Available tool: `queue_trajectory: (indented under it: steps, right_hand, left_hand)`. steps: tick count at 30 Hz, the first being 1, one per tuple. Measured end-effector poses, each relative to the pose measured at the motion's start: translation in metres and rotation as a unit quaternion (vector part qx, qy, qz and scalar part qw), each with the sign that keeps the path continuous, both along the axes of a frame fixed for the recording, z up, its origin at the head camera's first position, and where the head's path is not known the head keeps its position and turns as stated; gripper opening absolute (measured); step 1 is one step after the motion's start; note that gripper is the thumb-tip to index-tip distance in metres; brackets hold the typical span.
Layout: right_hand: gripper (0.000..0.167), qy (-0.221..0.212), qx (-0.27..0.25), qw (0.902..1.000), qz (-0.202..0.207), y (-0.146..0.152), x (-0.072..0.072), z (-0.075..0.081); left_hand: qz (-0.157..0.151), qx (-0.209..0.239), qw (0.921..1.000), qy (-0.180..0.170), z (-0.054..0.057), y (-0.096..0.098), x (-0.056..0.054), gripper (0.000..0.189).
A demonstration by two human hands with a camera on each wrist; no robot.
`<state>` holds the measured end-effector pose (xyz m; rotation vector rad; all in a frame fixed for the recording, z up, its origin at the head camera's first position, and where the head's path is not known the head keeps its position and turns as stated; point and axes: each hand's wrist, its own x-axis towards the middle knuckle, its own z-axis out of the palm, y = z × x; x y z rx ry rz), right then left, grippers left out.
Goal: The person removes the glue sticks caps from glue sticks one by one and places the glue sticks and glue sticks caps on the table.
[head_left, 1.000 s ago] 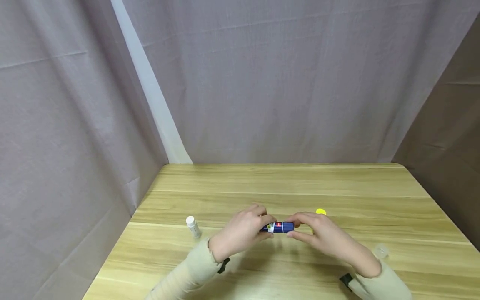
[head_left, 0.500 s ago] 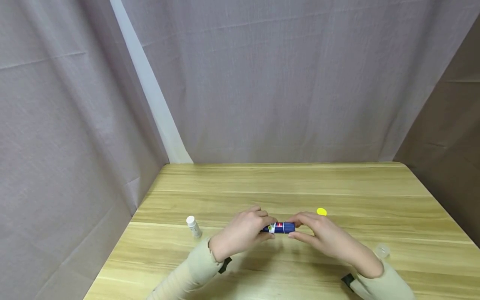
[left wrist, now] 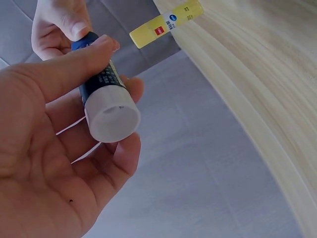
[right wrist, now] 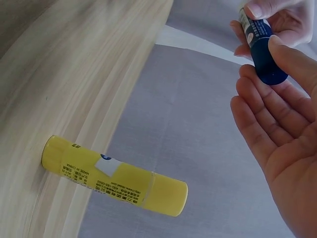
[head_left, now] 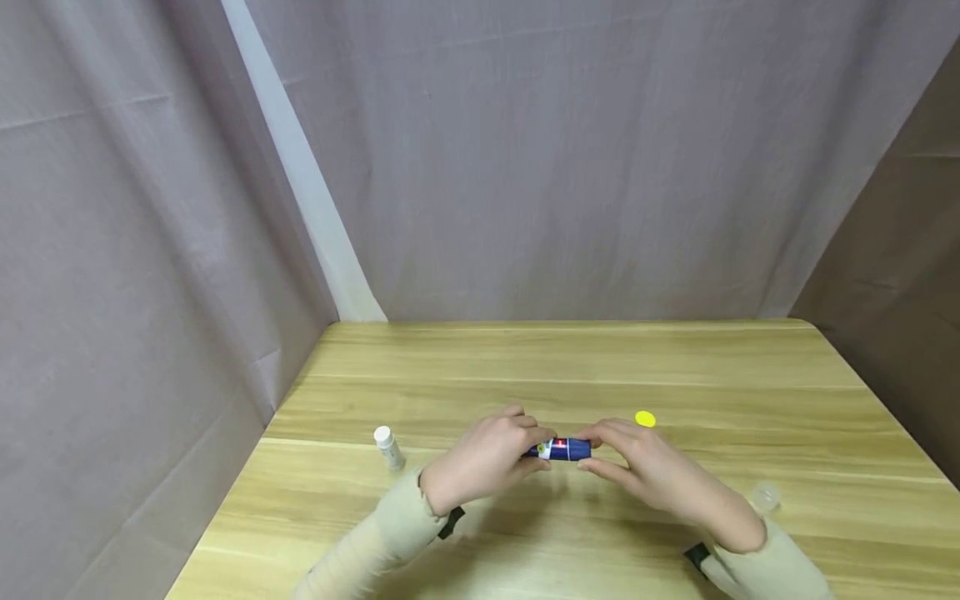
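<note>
A dark blue glue stick [head_left: 558, 449] lies level between my two hands, above the table. My left hand [head_left: 486, 457] grips its body, fingers and thumb curled around it. In the left wrist view the white hollow base [left wrist: 113, 115] of the glue stick faces the camera. My right hand [head_left: 647, 467] pinches the blue cap [right wrist: 266, 59] end between thumb and fingers. The cap is on the stick. Just beyond the right hand a yellow glue stick [right wrist: 115, 175] stands on the table; the head view shows mostly its round top.
A small white tube [head_left: 390, 450] stands upright left of my left hand. A clear round piece [head_left: 767, 497] rests on the wooden table [head_left: 570, 358] near my right forearm. Grey curtains [head_left: 525, 167] hang behind the table and along its left side.
Both hands keep the same hold on the blue glue stick. The head view has shifted slightly, and more of the yellow top shows past the right hand.
</note>
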<state>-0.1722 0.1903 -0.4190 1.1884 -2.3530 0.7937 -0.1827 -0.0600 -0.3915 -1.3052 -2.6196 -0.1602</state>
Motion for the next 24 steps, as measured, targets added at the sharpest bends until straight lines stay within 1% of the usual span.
queue_trajectory:
  steps: [3,6,8,11,13,16,20,24]
  right_hand:
    - [0.031,0.003,-0.002,1.0,0.0,0.0,-0.0011,-0.0006]
    - [0.031,-0.015,0.0,0.9999,-0.004,-0.0008,-0.0012,-0.0004]
    - [0.03,-0.041,0.008,0.9991,-0.013,-0.0021,-0.0014,0.0005]
    - [0.026,-0.097,0.029,0.9947,-0.021,-0.005,-0.0022,0.0022]
    - [0.024,-0.134,0.041,0.99,-0.019,-0.0068,-0.0032,0.0029]
    - [0.022,-0.172,0.047,0.984,-0.008,-0.0083,-0.0039,0.0034]
    - [0.022,-0.189,0.042,0.9811,0.0,-0.008,-0.0033,0.0045]
    - [0.019,-0.179,0.021,0.9836,0.01,-0.0088,-0.001,0.0043]
  left_hand:
    - [0.001,-0.003,1.0,0.004,0.0004,-0.0003,-0.0006,0.03]
    - [0.001,-0.002,1.0,0.006,-0.0003,-0.0014,0.0002,0.03]
    - [0.002,0.0,0.9999,0.011,-0.0015,-0.002,0.0006,0.03]
    - [0.005,0.002,0.9997,0.024,-0.0037,-0.0025,0.0004,0.029]
    - [0.006,0.002,0.9993,0.036,-0.0045,-0.0023,0.0006,0.028]
    - [0.007,-0.001,0.9986,0.052,-0.0051,-0.0016,0.0014,0.028]
    - [0.004,-0.001,0.9986,0.053,-0.0059,-0.0012,0.0025,0.029]
    - [-0.003,0.004,0.999,0.043,-0.0058,-0.0025,0.0038,0.03]
